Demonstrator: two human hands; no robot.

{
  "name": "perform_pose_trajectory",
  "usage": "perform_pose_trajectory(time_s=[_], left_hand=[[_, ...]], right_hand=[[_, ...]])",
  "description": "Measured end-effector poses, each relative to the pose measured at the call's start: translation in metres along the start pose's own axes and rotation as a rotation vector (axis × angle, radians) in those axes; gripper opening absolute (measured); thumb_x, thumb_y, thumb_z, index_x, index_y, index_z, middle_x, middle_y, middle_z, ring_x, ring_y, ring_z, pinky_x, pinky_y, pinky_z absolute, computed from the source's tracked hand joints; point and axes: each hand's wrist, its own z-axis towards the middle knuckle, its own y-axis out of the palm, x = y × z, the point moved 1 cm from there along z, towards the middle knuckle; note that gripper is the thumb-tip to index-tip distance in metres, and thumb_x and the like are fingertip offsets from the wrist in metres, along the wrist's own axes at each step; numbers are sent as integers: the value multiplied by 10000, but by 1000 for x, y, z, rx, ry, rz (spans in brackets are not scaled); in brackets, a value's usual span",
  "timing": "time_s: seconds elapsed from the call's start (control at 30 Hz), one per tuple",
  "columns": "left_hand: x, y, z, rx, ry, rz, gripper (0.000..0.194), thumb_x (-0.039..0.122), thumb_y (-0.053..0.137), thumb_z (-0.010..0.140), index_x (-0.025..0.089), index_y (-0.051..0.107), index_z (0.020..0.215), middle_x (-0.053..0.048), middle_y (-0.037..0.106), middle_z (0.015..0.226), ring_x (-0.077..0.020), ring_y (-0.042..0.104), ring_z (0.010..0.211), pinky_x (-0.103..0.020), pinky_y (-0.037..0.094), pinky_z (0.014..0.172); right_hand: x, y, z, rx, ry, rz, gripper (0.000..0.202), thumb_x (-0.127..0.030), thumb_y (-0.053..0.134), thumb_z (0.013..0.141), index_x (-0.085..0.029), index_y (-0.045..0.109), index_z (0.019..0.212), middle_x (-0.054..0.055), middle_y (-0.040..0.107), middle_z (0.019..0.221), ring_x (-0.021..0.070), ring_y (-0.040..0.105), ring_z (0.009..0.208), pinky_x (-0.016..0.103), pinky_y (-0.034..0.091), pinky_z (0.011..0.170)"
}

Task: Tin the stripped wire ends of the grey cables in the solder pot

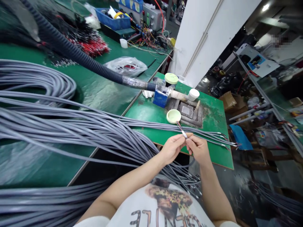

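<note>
My left hand (172,148) and my right hand (198,148) meet in front of me, both pinching a grey cable near its white-banded end (184,134). Thin coloured wires (179,126) fan out from that end, over the rim of a round pale cup (173,116). Behind the cup sits a dark square metal fixture (187,110) with a light plate in its middle. Several other grey cables (153,126) run across the green board just beyond my hands, their stripped ends (227,138) lying to the right.
A ribbed dark hose (94,67) crosses from the upper left to a blue box (161,97). A white cup (193,94) and a pale yellow lid (171,78) stand around the fixture. Coiled grey cable (56,85) covers the left bench. A white pillar (201,34) rises behind.
</note>
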Motion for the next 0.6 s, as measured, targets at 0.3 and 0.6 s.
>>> perform_pose_trajectory(time_s=[0.3, 0.6], left_hand=[[5, -11, -15, 11, 257, 770, 266, 356, 553, 897, 146, 713, 930, -76, 692, 905, -188, 604, 876, -308, 441, 859], [8, -11, -22, -133, 433, 1074, 214, 299, 522, 914, 177, 695, 940, -75, 672, 830, -193, 539, 810, -322, 410, 791]], right_hand=[[-32, -23, 4, 151, -289, -407, 72, -268, 652, 827, -207, 686, 846, 2, 603, 735, 136, 550, 693, 279, 438, 685], [-34, -7, 26, 69, -171, -117, 132, -228, 686, 765, -195, 679, 637, -13, 576, 602, 118, 505, 567, 264, 397, 554]])
